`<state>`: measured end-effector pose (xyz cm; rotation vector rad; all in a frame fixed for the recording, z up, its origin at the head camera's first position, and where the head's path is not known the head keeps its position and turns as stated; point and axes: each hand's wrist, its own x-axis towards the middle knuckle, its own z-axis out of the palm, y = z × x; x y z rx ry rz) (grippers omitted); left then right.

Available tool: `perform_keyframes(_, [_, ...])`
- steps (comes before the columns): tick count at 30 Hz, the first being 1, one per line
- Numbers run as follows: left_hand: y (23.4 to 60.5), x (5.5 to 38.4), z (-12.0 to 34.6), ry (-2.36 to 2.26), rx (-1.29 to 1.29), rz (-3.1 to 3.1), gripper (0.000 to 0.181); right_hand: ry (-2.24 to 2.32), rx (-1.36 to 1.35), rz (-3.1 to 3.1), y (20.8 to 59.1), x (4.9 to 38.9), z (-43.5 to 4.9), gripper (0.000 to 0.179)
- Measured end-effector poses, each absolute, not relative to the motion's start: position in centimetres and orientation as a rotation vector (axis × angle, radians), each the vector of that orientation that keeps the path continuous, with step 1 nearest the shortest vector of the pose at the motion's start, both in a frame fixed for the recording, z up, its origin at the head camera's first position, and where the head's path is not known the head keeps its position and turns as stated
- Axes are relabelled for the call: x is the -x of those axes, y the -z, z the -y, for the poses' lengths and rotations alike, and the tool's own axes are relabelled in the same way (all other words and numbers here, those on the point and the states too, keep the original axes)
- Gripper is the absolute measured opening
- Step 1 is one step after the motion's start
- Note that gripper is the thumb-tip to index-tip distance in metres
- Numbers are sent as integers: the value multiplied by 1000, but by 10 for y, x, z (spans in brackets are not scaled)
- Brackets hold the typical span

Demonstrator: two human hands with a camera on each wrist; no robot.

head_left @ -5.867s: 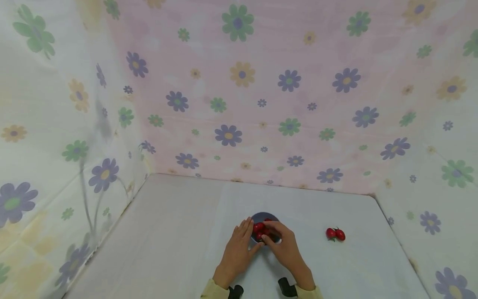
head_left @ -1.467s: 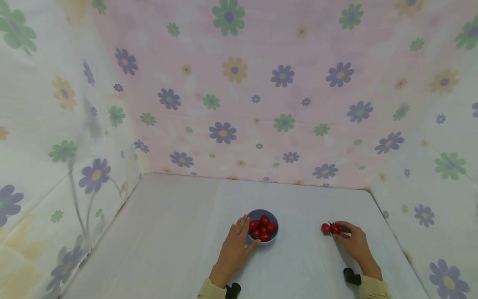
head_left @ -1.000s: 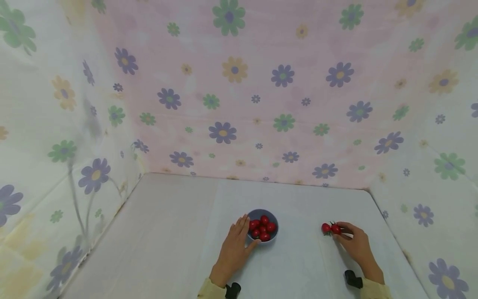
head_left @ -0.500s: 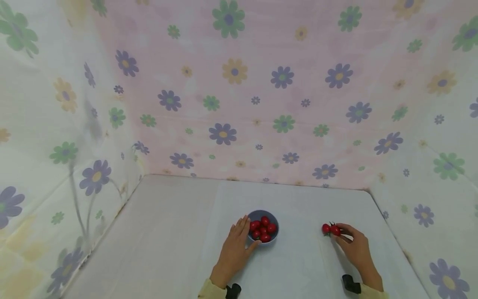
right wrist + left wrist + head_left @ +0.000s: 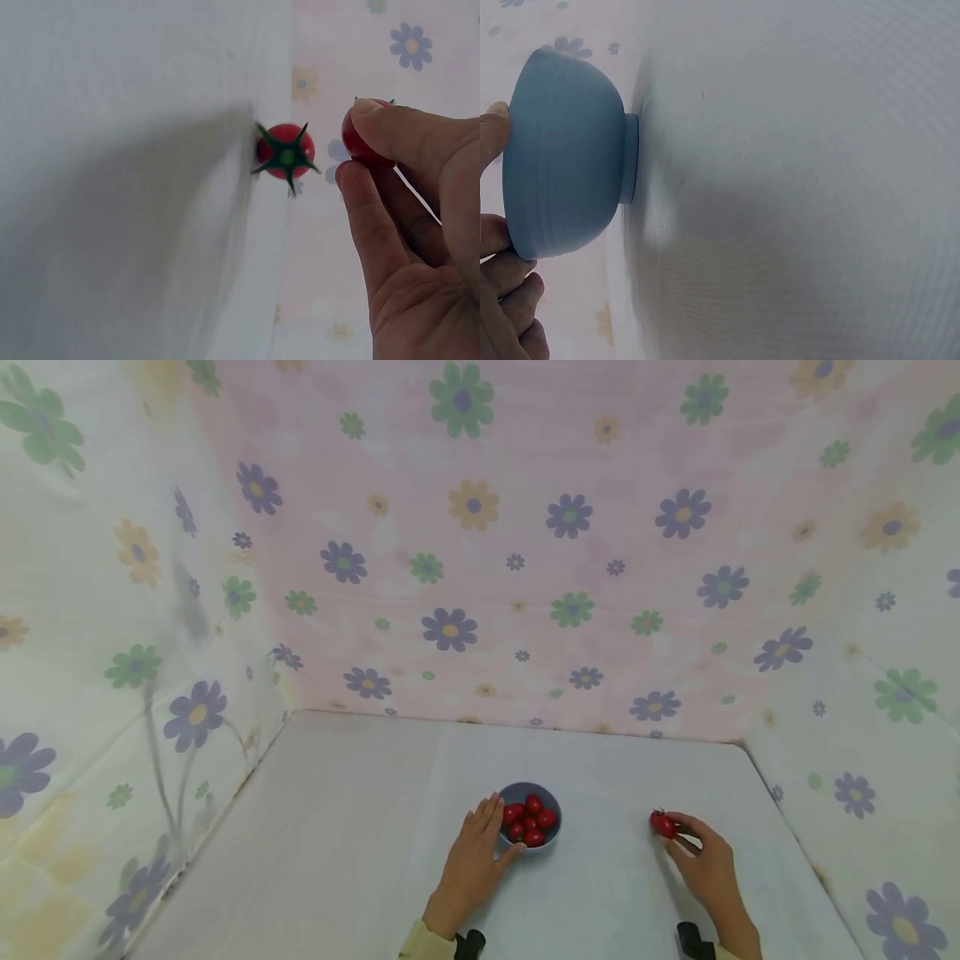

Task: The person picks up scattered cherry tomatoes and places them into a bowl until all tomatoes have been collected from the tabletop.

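In the head view my left hand [image 5: 467,864] holds the left side of a small blue-grey bowl [image 5: 570,157]. Its thumb and fingers sit at the rim. Several red cherry tomatoes [image 5: 533,838] lie inside. Off to the right, my right hand [image 5: 705,860] pinches a cherry tomato [image 5: 367,142] between thumb and fingertips. The right wrist view has this tomato raised off the table. Another cherry tomato [image 5: 287,154] with a green star-shaped stem top rests on the table just beyond; in the head view the two overlap.
The white tabletop [image 5: 360,827] stretches around the bowl and between the hands. Flower-printed cloth [image 5: 480,577] walls it in at the back and both sides. A black strap-on device [image 5: 693,941] shows at the right wrist, with a similar one at the left.
My right hand went from the bowl to the two tomatoes on the right. It has now lifted one, shifting it slightly left. My left hand has stayed at the bowl.
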<state>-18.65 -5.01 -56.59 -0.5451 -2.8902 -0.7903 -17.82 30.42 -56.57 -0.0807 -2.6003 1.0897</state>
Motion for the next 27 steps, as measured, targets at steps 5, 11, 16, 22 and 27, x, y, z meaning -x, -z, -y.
perform_keyframes(5, [567, 187, 51, 792, 545, 2879, 79, -1107, 69, 2601, 564, 174, -293, 46])
perform_keyframes(11, [570, 187, 51, 783, 553, 2855, 79, -1159, 75, 2612, 566, 170, -284, 48])
perform_keyframes(16, [570, 187, 51, 768, 553, 2865, 79, -1233, 62, 2598, 566, 168, -277, 46])
perform_keyframes(22, [569, 187, 51, 773, 544, 2883, 78, -1280, 13, 2585, 572, 171, -263, 44])
perform_keyframes(27, [569, 186, 50, 789, 546, 2878, 78, -1319, -71, 2551, 575, 174, -251, 46])
